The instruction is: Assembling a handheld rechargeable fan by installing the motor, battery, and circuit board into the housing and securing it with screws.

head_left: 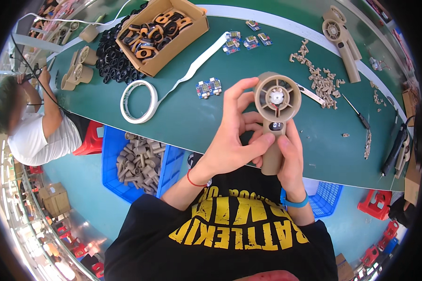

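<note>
A beige handheld fan point(271, 161) is held upright between both hands above the near edge of the green table. Its round head shows a white hub inside the ring, and a small dark display on the neck is lit. My left hand point(237, 136) wraps the fan's left side, fingers behind the head and thumb on the handle just below the display. My right hand point(290, 157) grips the handle from the right, its thumb on the front. Small circuit boards point(208, 88) lie beyond my left hand, beside a roll of white tape point(123, 104) with a strip pulled out.
A cardboard box point(183, 42) of orange-black rings stands beside a pile of black rings point(115, 58). Small beige parts point(324, 84), a screwdriver point(358, 112) and more fans point(344, 47) lie right. A blue crate point(109, 161) of beige shells stands below. A person point(44, 126) sits left.
</note>
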A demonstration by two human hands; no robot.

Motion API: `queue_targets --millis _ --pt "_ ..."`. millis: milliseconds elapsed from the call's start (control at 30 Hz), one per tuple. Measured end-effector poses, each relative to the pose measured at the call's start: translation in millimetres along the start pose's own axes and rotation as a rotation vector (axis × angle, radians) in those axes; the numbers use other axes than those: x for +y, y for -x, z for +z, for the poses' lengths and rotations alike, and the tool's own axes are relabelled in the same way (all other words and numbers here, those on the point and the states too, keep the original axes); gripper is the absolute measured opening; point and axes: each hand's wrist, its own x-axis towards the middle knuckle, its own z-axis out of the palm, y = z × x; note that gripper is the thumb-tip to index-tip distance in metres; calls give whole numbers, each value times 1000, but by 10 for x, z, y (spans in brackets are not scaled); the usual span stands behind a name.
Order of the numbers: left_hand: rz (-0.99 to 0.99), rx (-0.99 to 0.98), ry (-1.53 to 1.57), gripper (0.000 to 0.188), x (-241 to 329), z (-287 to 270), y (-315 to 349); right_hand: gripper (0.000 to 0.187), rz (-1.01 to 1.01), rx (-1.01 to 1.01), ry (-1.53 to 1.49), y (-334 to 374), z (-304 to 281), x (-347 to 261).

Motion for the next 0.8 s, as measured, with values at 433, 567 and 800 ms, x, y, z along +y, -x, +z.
queue_targets --millis 433,567,800 --pt "3 -69 74 83 -10 43 110 57 -102 192 100 111 -31 179" --pt "59 -45 72 81 28 58 111 55 -94 255 111 39 -55 163" --pt "-4 -141 181 80 40 84 107 61 -71 288 193 142 -235 139"
